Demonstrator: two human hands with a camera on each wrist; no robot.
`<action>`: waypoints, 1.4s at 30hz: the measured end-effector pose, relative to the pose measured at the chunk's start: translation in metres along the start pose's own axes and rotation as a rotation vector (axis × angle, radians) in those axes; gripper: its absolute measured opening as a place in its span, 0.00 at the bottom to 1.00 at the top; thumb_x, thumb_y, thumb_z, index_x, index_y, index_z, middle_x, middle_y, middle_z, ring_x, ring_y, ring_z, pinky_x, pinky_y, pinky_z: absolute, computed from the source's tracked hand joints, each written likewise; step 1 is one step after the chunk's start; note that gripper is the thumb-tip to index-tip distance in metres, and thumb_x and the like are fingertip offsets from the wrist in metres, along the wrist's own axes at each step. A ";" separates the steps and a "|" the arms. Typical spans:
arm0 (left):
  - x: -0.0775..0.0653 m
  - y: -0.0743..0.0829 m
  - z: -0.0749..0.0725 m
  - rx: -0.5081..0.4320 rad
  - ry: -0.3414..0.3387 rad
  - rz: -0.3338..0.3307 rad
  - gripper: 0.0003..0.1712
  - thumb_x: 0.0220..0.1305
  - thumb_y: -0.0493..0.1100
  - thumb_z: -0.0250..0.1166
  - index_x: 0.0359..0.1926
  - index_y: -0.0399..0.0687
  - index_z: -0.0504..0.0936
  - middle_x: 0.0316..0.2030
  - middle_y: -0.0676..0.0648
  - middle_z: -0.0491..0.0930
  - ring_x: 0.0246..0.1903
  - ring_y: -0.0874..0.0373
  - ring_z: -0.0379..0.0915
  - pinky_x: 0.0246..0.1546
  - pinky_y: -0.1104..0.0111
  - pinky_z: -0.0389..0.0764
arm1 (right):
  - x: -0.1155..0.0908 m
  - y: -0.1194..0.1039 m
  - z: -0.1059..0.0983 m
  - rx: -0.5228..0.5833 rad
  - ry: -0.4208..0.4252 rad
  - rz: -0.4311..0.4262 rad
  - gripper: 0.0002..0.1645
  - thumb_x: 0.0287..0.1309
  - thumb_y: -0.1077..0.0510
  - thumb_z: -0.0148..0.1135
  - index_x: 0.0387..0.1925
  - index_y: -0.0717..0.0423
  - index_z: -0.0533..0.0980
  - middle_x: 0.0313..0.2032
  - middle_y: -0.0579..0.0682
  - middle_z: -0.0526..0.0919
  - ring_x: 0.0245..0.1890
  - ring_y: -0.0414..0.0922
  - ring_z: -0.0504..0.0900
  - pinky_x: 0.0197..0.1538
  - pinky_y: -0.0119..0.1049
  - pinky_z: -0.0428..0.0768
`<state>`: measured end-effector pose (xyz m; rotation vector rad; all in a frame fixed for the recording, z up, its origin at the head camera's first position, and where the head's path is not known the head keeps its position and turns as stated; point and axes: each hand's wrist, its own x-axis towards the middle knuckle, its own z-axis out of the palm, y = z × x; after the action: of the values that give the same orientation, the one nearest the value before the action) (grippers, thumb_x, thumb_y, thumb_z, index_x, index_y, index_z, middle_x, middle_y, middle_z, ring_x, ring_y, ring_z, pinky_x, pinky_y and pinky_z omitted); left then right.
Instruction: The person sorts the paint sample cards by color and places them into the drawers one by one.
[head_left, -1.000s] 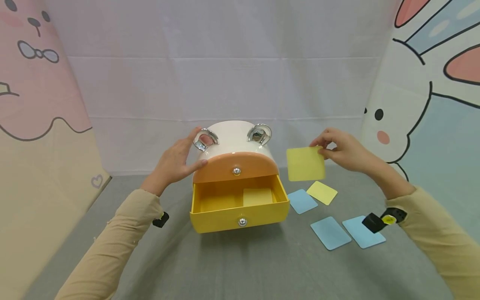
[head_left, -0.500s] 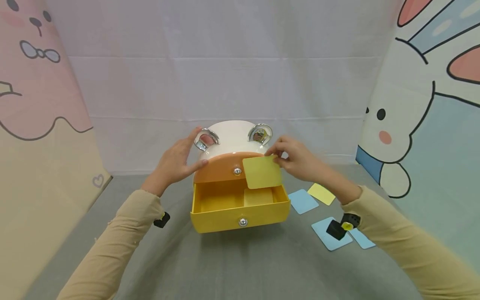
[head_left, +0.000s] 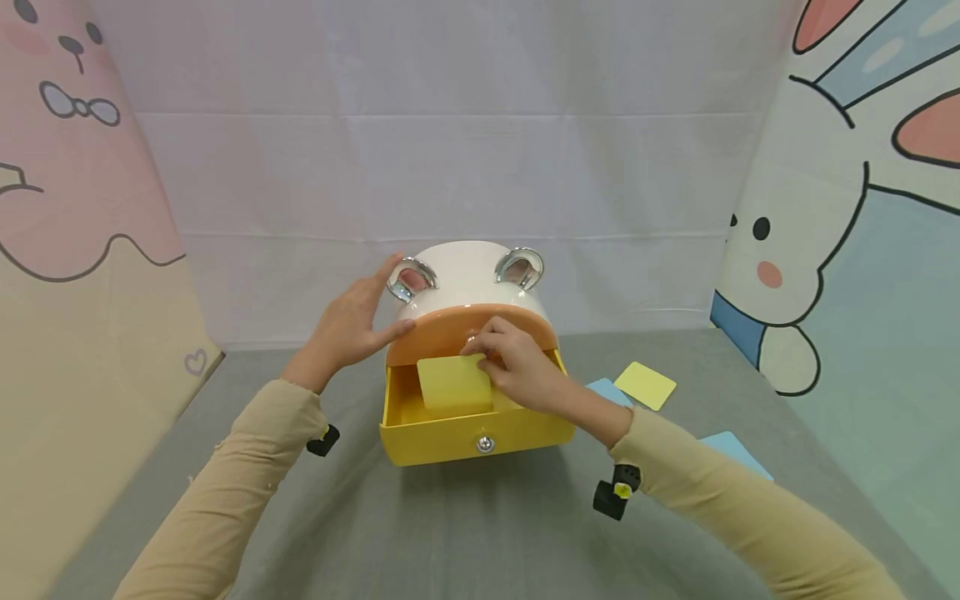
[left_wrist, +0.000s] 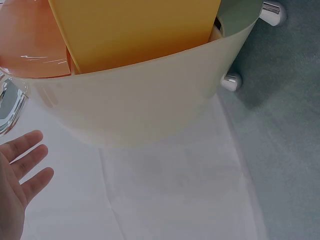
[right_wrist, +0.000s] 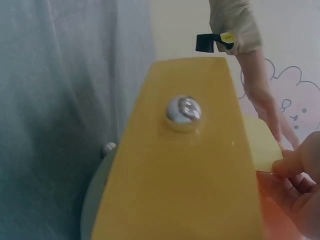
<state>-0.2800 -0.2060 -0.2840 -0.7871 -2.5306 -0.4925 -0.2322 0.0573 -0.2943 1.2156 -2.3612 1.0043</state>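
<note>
A white storage box (head_left: 465,262) with silver ears stands on the grey cloth, its lower yellow drawer (head_left: 442,446) pulled out. The upper orange drawer (head_left: 427,333) is closed. My right hand (head_left: 521,367) pinches a yellow card (head_left: 453,383) by its corner, over the open drawer; the right wrist view shows thumb and fingers on the card (right_wrist: 262,145). Another pale yellow card in the drawer is mostly hidden behind that hand. My left hand (head_left: 348,325) rests against the box's left side, fingers extended near the left ear; in the left wrist view its fingers (left_wrist: 32,160) are spread.
Right of the box, a yellow card (head_left: 645,385) lies on the grey cloth (head_left: 480,533). Beside it a blue card (head_left: 611,390) and another blue card (head_left: 738,454) are partly covered by the right arm. A white curtain (head_left: 450,167) hangs behind.
My right hand has carried the yellow card leftward and down, from beside the box to over the open drawer. The left hand has stayed in place on the box.
</note>
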 end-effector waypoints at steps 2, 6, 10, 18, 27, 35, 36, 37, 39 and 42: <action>0.000 0.000 0.000 0.001 -0.001 0.000 0.49 0.56 0.63 0.57 0.71 0.56 0.43 0.58 0.38 0.68 0.52 0.43 0.65 0.46 0.47 0.69 | -0.001 -0.002 0.006 0.012 -0.002 0.029 0.13 0.50 0.76 0.57 0.35 0.62 0.80 0.34 0.51 0.73 0.37 0.44 0.73 0.42 0.31 0.75; 0.000 0.001 0.000 0.006 -0.003 0.001 0.49 0.56 0.64 0.57 0.71 0.57 0.43 0.57 0.37 0.68 0.52 0.43 0.65 0.46 0.47 0.70 | -0.001 -0.006 0.016 0.018 -0.024 0.079 0.13 0.51 0.74 0.57 0.37 0.61 0.80 0.35 0.49 0.73 0.37 0.43 0.71 0.44 0.32 0.73; 0.000 0.001 0.000 0.011 0.002 0.005 0.49 0.56 0.64 0.56 0.71 0.57 0.43 0.56 0.36 0.69 0.51 0.42 0.66 0.45 0.47 0.70 | -0.002 -0.011 0.024 -0.003 -0.072 0.114 0.13 0.51 0.73 0.58 0.38 0.60 0.80 0.34 0.48 0.73 0.37 0.42 0.70 0.44 0.32 0.72; -0.001 0.002 -0.001 0.006 -0.001 0.002 0.49 0.56 0.64 0.56 0.71 0.57 0.43 0.57 0.36 0.68 0.52 0.42 0.66 0.45 0.47 0.70 | -0.007 -0.015 0.036 -0.018 -0.112 0.180 0.14 0.50 0.74 0.58 0.38 0.61 0.80 0.33 0.49 0.72 0.34 0.41 0.72 0.41 0.31 0.74; -0.001 0.002 0.000 0.009 0.012 0.018 0.48 0.56 0.64 0.57 0.71 0.56 0.44 0.54 0.35 0.70 0.50 0.42 0.67 0.45 0.48 0.70 | -0.008 -0.014 0.038 -0.045 -0.074 0.176 0.12 0.50 0.71 0.60 0.38 0.61 0.81 0.33 0.48 0.75 0.35 0.41 0.73 0.42 0.32 0.74; -0.001 0.002 0.000 0.008 0.012 0.009 0.49 0.55 0.62 0.58 0.71 0.56 0.44 0.55 0.35 0.69 0.50 0.42 0.66 0.45 0.48 0.70 | -0.009 -0.013 0.024 -0.055 -0.029 0.208 0.10 0.48 0.68 0.64 0.36 0.60 0.81 0.36 0.51 0.79 0.35 0.43 0.75 0.43 0.34 0.76; -0.001 0.002 0.000 0.009 0.012 0.009 0.49 0.55 0.62 0.58 0.71 0.57 0.44 0.55 0.36 0.69 0.50 0.42 0.66 0.45 0.48 0.70 | -0.010 -0.012 0.021 -0.050 -0.024 0.204 0.10 0.48 0.68 0.64 0.36 0.60 0.80 0.36 0.51 0.79 0.34 0.43 0.75 0.42 0.34 0.76; -0.001 0.002 0.000 0.011 0.012 0.010 0.49 0.55 0.62 0.58 0.71 0.57 0.44 0.56 0.36 0.69 0.50 0.42 0.67 0.44 0.48 0.70 | -0.010 -0.011 0.017 -0.048 -0.022 0.198 0.10 0.48 0.68 0.64 0.36 0.61 0.80 0.35 0.51 0.79 0.34 0.43 0.75 0.42 0.33 0.76; -0.001 0.001 0.000 0.013 0.010 0.010 0.49 0.55 0.62 0.58 0.71 0.58 0.43 0.56 0.36 0.69 0.50 0.42 0.67 0.44 0.48 0.70 | -0.011 -0.008 0.009 -0.041 -0.012 0.181 0.10 0.48 0.68 0.65 0.36 0.61 0.80 0.35 0.51 0.79 0.34 0.43 0.76 0.41 0.33 0.77; 0.000 0.001 0.000 0.012 0.009 0.011 0.49 0.55 0.63 0.58 0.71 0.58 0.43 0.56 0.35 0.69 0.51 0.42 0.66 0.45 0.47 0.70 | -0.014 -0.002 -0.003 -0.021 0.012 0.156 0.11 0.47 0.69 0.65 0.36 0.63 0.79 0.35 0.53 0.79 0.34 0.45 0.76 0.41 0.34 0.77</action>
<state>-0.2787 -0.2053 -0.2836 -0.7924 -2.5172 -0.4764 -0.2227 0.0670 -0.2987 1.0284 -2.4821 1.0277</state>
